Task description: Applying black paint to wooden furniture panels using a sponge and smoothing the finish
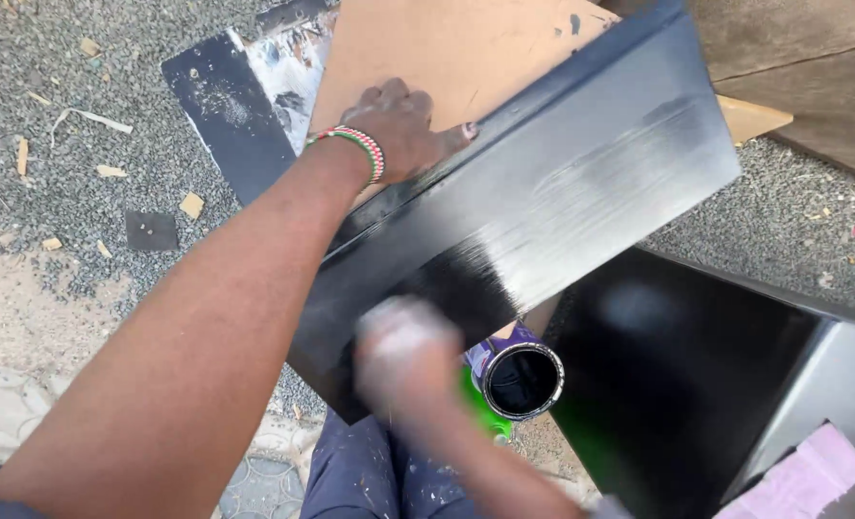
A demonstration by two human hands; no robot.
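Observation:
A long board [581,183], painted glossy black, lies slanted across the middle, partly dull grey toward its far end. My left hand [403,130], a beaded band at the wrist, presses on the board's upper edge with fingers bent, next to a brown sheet [418,48]. My right hand [403,351] is blurred by motion over the board's near, wet black end; whatever it holds cannot be made out. An open tin of black paint [522,382] stands just right of that hand.
A second black-painted panel [677,384] lies at the right. A black and white scrap board [231,106] rests on grey gravel [72,173] strewn with wood chips. Brown wooden boards [812,67] fill the top right. A pink cloth [802,481] sits at the bottom right.

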